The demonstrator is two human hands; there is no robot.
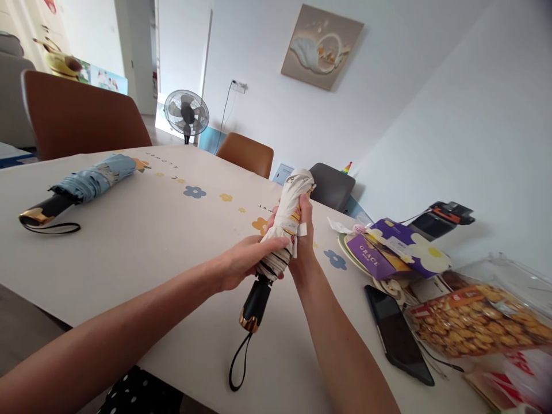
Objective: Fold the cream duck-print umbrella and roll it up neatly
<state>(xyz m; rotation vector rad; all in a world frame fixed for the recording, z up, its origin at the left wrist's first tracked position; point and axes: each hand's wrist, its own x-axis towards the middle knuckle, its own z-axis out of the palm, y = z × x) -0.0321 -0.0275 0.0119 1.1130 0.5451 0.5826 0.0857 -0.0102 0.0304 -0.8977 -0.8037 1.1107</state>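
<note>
A folded white umbrella with dark stripes and some yellow print is held above the table, its black and gold handle pointing down toward me and a wrist strap dangling. My left hand is closed around the lower canopy, thumb lying across the fabric. Higher up, my right hand grips the canopy from the right side; part of its fingers is hidden behind the cloth. A strap end sticks out beside my right hand. On the table's left lies a folded light blue umbrella with a similar handle, apart from both hands.
The white table has a flower print. Along its right side are a black phone, a purple box on a plate, a bag of brown snacks and cables. Chairs and a fan stand beyond.
</note>
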